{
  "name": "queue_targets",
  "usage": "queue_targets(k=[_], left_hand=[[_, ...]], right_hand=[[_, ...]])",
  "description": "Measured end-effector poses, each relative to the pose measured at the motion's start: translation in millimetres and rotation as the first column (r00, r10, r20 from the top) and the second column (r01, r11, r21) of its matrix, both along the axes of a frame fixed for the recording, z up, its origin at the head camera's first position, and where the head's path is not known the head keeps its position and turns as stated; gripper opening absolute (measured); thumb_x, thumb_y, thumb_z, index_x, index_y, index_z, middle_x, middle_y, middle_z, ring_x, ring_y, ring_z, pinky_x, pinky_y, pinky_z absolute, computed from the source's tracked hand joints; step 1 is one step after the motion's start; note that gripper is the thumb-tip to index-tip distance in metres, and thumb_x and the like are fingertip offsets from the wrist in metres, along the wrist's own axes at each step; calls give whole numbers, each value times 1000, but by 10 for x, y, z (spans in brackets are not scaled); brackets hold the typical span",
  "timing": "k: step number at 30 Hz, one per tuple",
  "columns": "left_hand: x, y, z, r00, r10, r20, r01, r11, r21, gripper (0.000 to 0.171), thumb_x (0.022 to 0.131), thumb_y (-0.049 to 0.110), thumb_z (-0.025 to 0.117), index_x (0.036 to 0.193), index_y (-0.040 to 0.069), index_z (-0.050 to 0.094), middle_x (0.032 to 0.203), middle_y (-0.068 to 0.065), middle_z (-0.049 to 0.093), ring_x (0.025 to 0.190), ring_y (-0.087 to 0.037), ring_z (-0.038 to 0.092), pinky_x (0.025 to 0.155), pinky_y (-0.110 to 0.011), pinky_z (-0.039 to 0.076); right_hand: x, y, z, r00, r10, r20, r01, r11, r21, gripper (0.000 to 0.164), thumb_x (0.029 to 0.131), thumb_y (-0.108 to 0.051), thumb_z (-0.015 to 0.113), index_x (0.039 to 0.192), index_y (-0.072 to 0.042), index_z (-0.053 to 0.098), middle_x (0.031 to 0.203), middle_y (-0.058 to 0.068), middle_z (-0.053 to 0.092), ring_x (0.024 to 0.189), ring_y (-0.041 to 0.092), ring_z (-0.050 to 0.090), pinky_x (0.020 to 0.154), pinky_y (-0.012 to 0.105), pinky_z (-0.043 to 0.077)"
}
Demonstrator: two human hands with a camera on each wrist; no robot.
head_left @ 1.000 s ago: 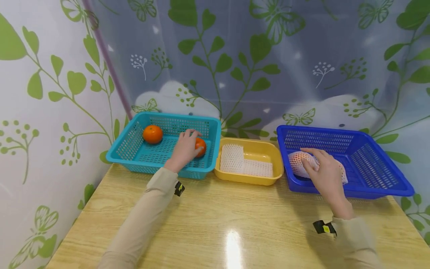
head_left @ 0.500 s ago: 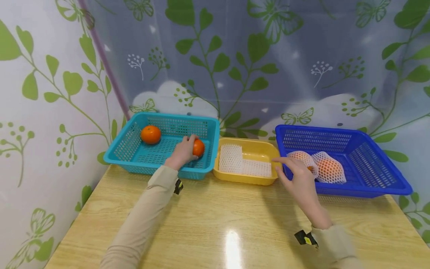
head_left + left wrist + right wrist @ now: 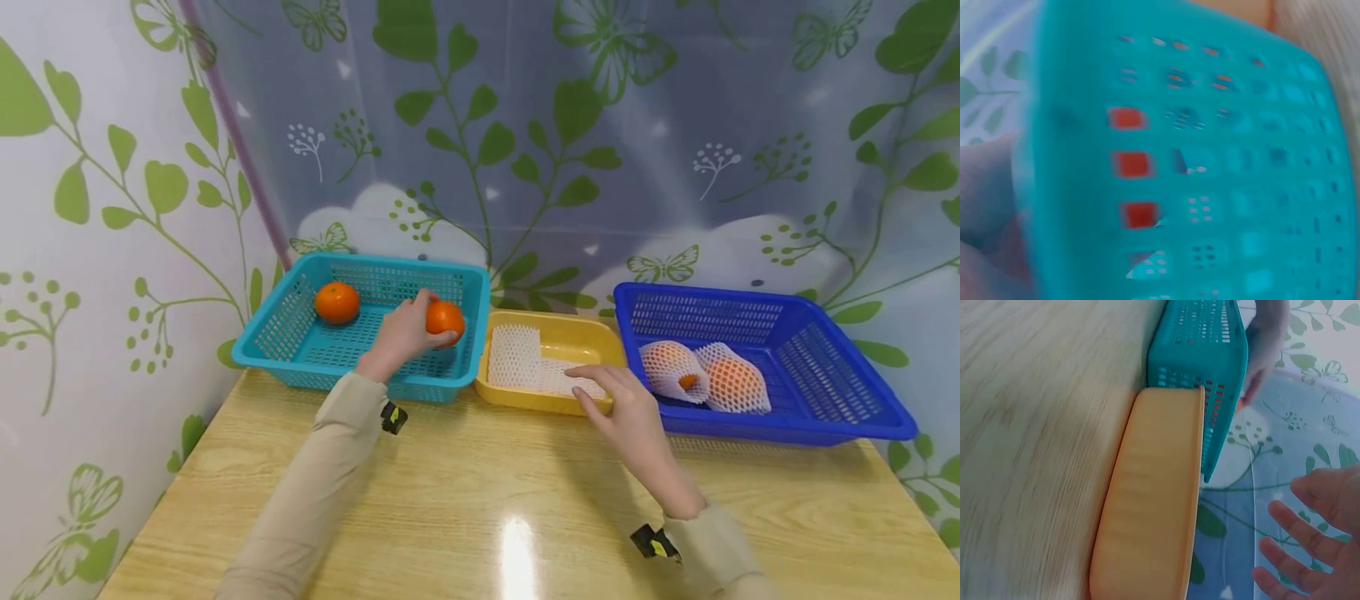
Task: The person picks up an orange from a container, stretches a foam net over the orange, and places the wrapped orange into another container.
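In the head view the left hand (image 3: 401,335) grips an orange fruit (image 3: 447,322), fingertips and thumb curled on it, at the three o'clock end of the teal basket (image 3: 352,345); a second orange fruit (image 3: 337,302) rests in that basket toward ten o'clock; at three o'clock from it stands the yellow tray (image 3: 581,336), with one white foam net (image 3: 514,357) at its nine o'clock side and another foam net (image 3: 553,375) toward five o'clock; the right hand (image 3: 628,412) reaches over the tray's near edge toward eleven o'clock, thumb and fingers well apart, holding nothing; farther toward three o'clock the blue basket (image 3: 828,367) holds two netted fruits (image 3: 735,383) on its nine o'clock side; in the left wrist view the basket wall hides the grip, red-orange shows blurred through its holes, and the hand's edge lies at eight o'clock; in the right wrist view the right hand spreads its fingers at four o'clock, apart from the tray, while the left hand shows at one o'clock behind the teal rim.
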State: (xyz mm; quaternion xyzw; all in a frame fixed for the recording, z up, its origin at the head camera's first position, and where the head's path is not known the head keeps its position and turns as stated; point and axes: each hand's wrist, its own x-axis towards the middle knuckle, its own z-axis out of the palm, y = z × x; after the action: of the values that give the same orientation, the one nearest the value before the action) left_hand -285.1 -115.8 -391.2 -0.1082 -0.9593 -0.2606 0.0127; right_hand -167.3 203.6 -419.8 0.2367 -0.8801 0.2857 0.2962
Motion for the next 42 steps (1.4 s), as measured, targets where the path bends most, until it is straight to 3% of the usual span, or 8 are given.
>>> queue_targets(k=[5,11,15,21,29,34,38,42], left_hand=[[179,76,174,1000,9,-15,-7,994,113,71,92,45,72,144,8,41,131,-26,55,108,-41,62,86,-52,56],[447,292,298,994,-74,-81,87,979,182,72,91,47,74,144,10,43,131,-21,57,109,-35,63,89,-52,54],[611,446,319,982,-147,-121,171,961,217,71,90,46,75,144,10,44,131,-17,59,107,-29,64,83,-43,58],[804,668,270,964,-231,-130,260,920,294,70,89,43,78,142,11,45,132,-11,60,106,-24,65,79,-32,59],[941,922,103,962,-212,-173,262,898,355,72,86,41,81,138,7,44,127,-14,62,96,-24,70,73,-24,59],[967,966,56,963,-212,-165,262,875,408,74,86,40,82,141,8,43,131,-11,59,100,-23,70,75,-23,59],[968,927,43,950,-269,-157,311,851,422,76,86,40,82,146,11,44,140,-7,55,108,-22,67,80,-26,59],[957,862,1,921,-363,-142,388,819,423,80,85,35,83,150,11,43,149,-7,50,118,-23,62,88,-32,59]], right_hand=[[-15,-118,-5,999,30,13,-29,999,-35,33,89,-4,77,121,-11,70,115,7,73,105,31,67,82,50,56],[-41,-266,24,996,69,58,-63,993,-100,49,88,-8,79,134,-8,61,126,9,68,104,27,66,84,45,58],[-50,-368,42,982,124,145,-97,979,-180,64,87,-10,81,144,-8,51,134,14,61,107,32,67,87,47,58],[-46,-467,51,940,204,273,-109,939,-325,80,86,-12,82,153,-8,39,144,18,53,113,38,65,91,47,58],[-16,-472,44,944,156,292,-40,930,-366,79,83,-4,83,150,-5,42,143,19,50,111,38,64,92,44,57],[7,-423,55,946,155,285,-40,928,-371,77,82,-2,83,149,-5,44,142,19,52,111,38,65,92,44,56],[41,-338,75,941,180,286,-68,930,-360,78,82,-4,84,150,-8,44,143,18,52,111,37,65,92,42,56],[66,-231,40,921,226,318,-112,934,-340,80,81,-5,84,150,-11,45,145,17,52,114,36,65,92,41,56]])
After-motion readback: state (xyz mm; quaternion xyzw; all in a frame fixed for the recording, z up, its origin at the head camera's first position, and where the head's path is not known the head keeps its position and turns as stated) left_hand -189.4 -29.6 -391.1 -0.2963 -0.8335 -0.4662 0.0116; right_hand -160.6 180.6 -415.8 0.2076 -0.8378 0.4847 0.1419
